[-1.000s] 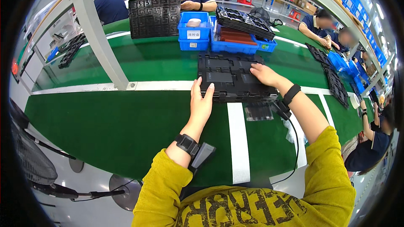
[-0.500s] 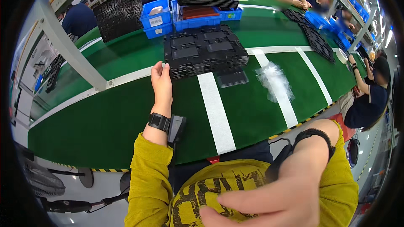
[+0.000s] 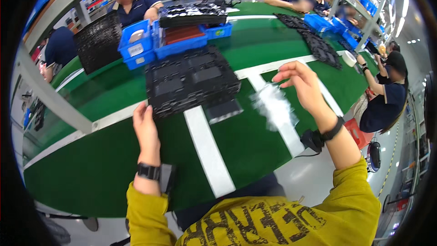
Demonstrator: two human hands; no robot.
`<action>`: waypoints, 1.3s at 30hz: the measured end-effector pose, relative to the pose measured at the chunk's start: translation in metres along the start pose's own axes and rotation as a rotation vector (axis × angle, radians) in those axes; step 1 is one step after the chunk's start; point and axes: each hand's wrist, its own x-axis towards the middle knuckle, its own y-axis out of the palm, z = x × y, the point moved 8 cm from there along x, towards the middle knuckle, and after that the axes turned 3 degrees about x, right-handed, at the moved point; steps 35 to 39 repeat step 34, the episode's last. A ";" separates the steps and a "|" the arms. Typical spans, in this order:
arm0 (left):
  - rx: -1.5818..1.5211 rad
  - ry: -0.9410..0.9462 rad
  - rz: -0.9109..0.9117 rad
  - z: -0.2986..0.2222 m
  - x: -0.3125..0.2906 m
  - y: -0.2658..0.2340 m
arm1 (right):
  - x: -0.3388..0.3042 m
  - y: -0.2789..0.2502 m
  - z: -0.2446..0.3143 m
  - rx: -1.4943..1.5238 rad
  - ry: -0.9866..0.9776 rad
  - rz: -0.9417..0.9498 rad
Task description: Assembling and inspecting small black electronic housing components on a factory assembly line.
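A stack of black moulded plastic panels lies on the green work surface ahead of me. At its near left corner is my left hand, fingers extended against or right beside the edge; contact is hard to make out. A smaller flat black piece pokes out from the near right side of the stack. To its right, a loose heap of clear plastic film pieces or small bags lies across a white strip. My right hand hovers just beyond the heap's upper right, fingers loosely bent and apart, nothing visible in them.
Blue bins stand behind the stack, with more black panels piled on top. A black panel leans upright at the left. A grey metal post rises at the left. A roll of white tape is far right; co-workers sit around.
My right hand has swung up and forward from close to my body to above the film heap. My left hand stays by the stack's corner. The view has shifted.
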 end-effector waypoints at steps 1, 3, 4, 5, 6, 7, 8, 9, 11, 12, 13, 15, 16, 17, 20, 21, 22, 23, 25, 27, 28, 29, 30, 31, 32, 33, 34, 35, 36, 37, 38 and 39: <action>0.013 0.002 0.006 -0.004 -0.001 0.004 | 0.010 -0.037 -0.054 0.124 0.280 -0.143; 0.048 0.003 0.029 -0.005 -0.002 0.012 | 0.014 -0.118 -0.134 0.389 0.529 -0.374; 0.077 0.015 0.035 -0.009 -0.002 0.010 | 0.018 -0.164 -0.174 0.567 0.578 -0.478; 0.048 0.003 0.038 -0.005 -0.002 0.009 | 0.019 -0.208 -0.201 0.737 0.575 -0.584; 0.033 -0.004 0.023 -0.001 0.001 0.001 | 0.024 -0.234 -0.214 0.730 0.535 -0.697; 0.021 -0.008 0.014 0.001 0.003 -0.004 | 0.028 -0.255 -0.224 0.740 0.468 -0.791; 0.009 -0.012 0.005 0.003 0.004 -0.007 | 0.033 -0.274 -0.231 0.750 0.397 -0.882; -0.018 -0.025 -0.007 0.004 0.004 -0.009 | 0.032 -0.290 -0.242 0.800 0.385 -0.959; 0.016 0.013 0.004 0.000 0.002 -0.007 | 0.038 -0.311 -0.267 0.863 0.359 -0.977; -0.007 0.015 0.012 -0.001 0.002 -0.003 | 0.030 -0.331 -0.281 0.868 0.369 -1.120; 0.003 0.014 0.013 -0.001 0.002 -0.004 | 0.030 -0.344 -0.294 0.862 0.373 -1.136; -0.009 0.021 0.022 -0.001 0.005 0.001 | 0.029 -0.367 -0.307 0.833 0.378 -1.197; -0.015 0.026 0.029 -0.003 0.003 0.000 | 0.030 -0.370 -0.310 0.912 0.389 -1.262; -0.031 0.029 0.032 -0.004 0.004 -0.001 | 0.030 -0.372 -0.310 0.900 0.375 -1.256; -0.013 0.028 0.047 -0.010 0.003 0.006 | 0.025 -0.382 -0.314 0.847 0.393 -1.291; -0.021 0.032 0.047 -0.011 0.004 0.008 | 0.028 -0.389 -0.323 0.824 0.438 -1.213; 0.025 0.025 0.051 -0.011 0.004 0.008 | 0.030 -0.387 -0.326 0.802 0.487 -1.137; 0.070 0.021 0.057 -0.011 0.003 0.008 | 0.027 -0.387 -0.330 0.715 0.521 -1.202; 0.086 0.017 0.065 -0.010 0.004 0.009 | 0.025 -0.385 -0.333 0.716 0.509 -1.199; 0.099 0.017 0.076 -0.011 0.002 0.012 | 0.018 -0.385 -0.333 0.722 0.483 -1.170; 0.125 0.004 0.066 -0.012 0.001 0.013 | 0.016 -0.377 -0.332 0.759 0.490 -1.194; 0.151 -0.007 0.056 -0.012 0.001 0.012 | 0.015 -0.367 -0.329 0.782 0.478 -1.153; 0.148 -0.007 0.050 -0.007 0.002 0.008 | 0.011 -0.357 -0.324 0.804 0.464 -1.112; 0.164 -0.029 0.069 -0.005 0.003 0.006 | 0.007 -0.347 -0.322 0.874 0.442 -1.066; 0.184 -0.054 0.089 -0.006 0.004 0.004 | -0.001 -0.335 -0.314 0.924 0.391 -1.047; 0.209 -0.136 0.112 -0.007 0.005 0.003 | -0.007 -0.325 -0.301 0.902 0.343 -0.968; 0.117 -0.209 0.133 -0.004 0.003 -0.002 | -0.020 -0.314 -0.286 0.878 0.298 -0.888; 0.117 -0.209 0.133 -0.004 0.003 -0.002 | -0.020 -0.314 -0.286 0.878 0.298 -0.888; 0.117 -0.209 0.133 -0.004 0.003 -0.002 | -0.020 -0.314 -0.286 0.878 0.298 -0.888; 0.117 -0.209 0.133 -0.004 0.003 -0.002 | -0.020 -0.314 -0.286 0.878 0.298 -0.888; 0.117 -0.209 0.133 -0.004 0.003 -0.002 | -0.020 -0.314 -0.286 0.878 0.298 -0.888; 0.117 -0.209 0.133 -0.004 0.003 -0.002 | -0.020 -0.314 -0.286 0.878 0.298 -0.888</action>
